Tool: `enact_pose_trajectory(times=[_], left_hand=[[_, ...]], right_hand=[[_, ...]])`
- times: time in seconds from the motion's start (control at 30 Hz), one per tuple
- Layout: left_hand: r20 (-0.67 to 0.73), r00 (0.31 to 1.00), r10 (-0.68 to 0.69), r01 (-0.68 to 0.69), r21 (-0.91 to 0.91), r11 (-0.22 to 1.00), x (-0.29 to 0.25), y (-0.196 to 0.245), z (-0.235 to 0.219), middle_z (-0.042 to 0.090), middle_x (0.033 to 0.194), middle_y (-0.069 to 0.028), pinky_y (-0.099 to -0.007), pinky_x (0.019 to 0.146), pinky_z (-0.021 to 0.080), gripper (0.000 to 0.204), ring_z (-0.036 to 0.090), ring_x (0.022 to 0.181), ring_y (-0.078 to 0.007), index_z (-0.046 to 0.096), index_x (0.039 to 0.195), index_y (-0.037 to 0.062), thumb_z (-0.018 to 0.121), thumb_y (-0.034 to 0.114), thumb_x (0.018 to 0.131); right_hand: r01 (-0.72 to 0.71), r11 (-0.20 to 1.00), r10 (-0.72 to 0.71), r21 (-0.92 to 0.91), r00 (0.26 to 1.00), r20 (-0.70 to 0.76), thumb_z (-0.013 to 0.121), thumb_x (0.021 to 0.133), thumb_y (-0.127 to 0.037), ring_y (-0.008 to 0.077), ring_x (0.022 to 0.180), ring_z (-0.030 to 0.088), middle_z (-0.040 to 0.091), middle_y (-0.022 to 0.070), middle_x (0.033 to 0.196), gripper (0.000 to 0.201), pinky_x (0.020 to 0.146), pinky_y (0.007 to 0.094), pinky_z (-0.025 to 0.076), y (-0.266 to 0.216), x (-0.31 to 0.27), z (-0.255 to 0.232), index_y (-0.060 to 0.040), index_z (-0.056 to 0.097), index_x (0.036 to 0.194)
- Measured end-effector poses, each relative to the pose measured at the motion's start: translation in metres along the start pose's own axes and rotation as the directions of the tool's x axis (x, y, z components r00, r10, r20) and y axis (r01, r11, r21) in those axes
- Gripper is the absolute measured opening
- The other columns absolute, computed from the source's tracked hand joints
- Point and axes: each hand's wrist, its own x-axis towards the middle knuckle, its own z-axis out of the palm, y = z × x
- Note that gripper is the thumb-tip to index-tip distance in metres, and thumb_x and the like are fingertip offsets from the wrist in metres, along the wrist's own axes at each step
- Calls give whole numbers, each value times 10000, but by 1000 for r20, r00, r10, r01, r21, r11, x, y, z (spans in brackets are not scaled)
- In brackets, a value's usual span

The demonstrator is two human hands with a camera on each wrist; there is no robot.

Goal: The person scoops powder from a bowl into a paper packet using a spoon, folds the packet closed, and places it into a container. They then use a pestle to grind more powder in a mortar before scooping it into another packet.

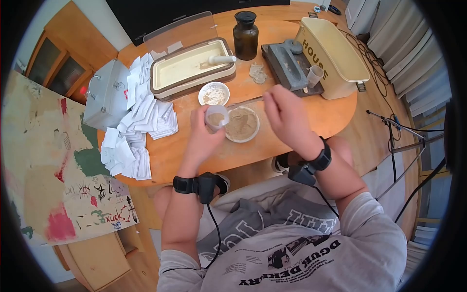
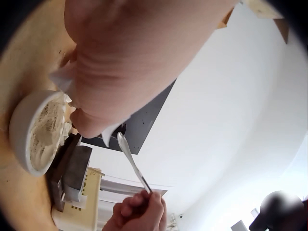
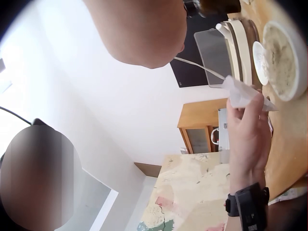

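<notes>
My left hand (image 1: 204, 134) holds a small white paper pouch (image 3: 239, 92) with its mouth spread, and some beige powder shows inside in the head view. Between the fingertips of my right hand (image 1: 288, 117) is the handle of a slim metal spoon (image 2: 127, 151). Its tip reaches over to the pouch's mouth. Just right of the pouch stands a white bowl (image 1: 258, 127) of beige powder (image 1: 241, 121). Behind it is a smaller white bowl (image 1: 214, 103) with pale, lumpy powder.
Stacked white paper packets (image 1: 163, 119) lie left, beside a silver case (image 1: 106, 95). At the back are a cream-coloured lidded box (image 1: 168, 73) with a white pestle-like tool (image 1: 221, 60), a dark jar (image 1: 245, 36), a grey grinding trough (image 1: 287, 65), a plastic cup (image 1: 315, 75) and a cream bin (image 1: 335, 53).
</notes>
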Motion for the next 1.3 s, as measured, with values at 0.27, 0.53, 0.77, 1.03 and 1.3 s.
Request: enact_pose_trajectory(times=[0.27, 0.53, 0.77, 1.03, 1.3], left_hand=[[0, 1000, -27, 19, -720, 693, 0, 22, -12, 496, 1290, -64, -324, 1007, 454, 583, 535, 1161, -204, 401, 1338, 82, 674, -47, 839], [-147, 987, 71, -121, -371, 921, 5, 9, -19, 491, 1308, -115, -374, 1065, 437, 629, 514, 1241, -216, 416, 1351, 34, 765, 81, 830], [-155, 988, -11, -47, -371, 928, 8, 8, -21, 504, 1312, -133, -387, 1023, 478, 643, 526, 1237, -238, 419, 1355, 16, 776, 132, 832], [-140, 990, 0, -39, -279, 959, 4, 14, -27, 505, 1325, -116, -380, 1074, 442, 630, 517, 1251, -218, 412, 1369, 22, 758, 105, 849], [-190, 982, 21, -65, -227, 972, 4, 17, -29, 509, 1332, -127, -379, 1021, 483, 651, 529, 1233, -226, 431, 1371, 28, 776, 108, 825]], right_hand=[[-82, 989, 111, -127, 964, 241, 604, 920, -125, 410, 708, 611, 611, 227, 744, 154, 627, 469, 498, 37, -16, 13, 14, 603, 853], [-149, 986, 166, -73, 915, 369, 650, 906, -190, 334, 708, 646, 641, 180, 759, 202, 663, 405, 523, 54, -4, 8, 9, 674, 881], [-197, 966, 247, -170, 898, 365, 681, 918, -285, 301, 823, 695, 709, 175, 905, 320, 744, 392, 542, 88, 89, 44, 20, 685, 1017], [-177, 916, 341, -361, 818, 463, 657, 935, -232, 246, 766, 714, 716, 171, 817, 302, 712, 350, 554, 107, 140, 95, 52, 698, 1028], [-143, 975, 163, -170, 980, 113, 621, 954, -205, 332, 724, 691, 700, 184, 780, 240, 672, 397, 536, 81, 135, 40, 12, 708, 1008]])
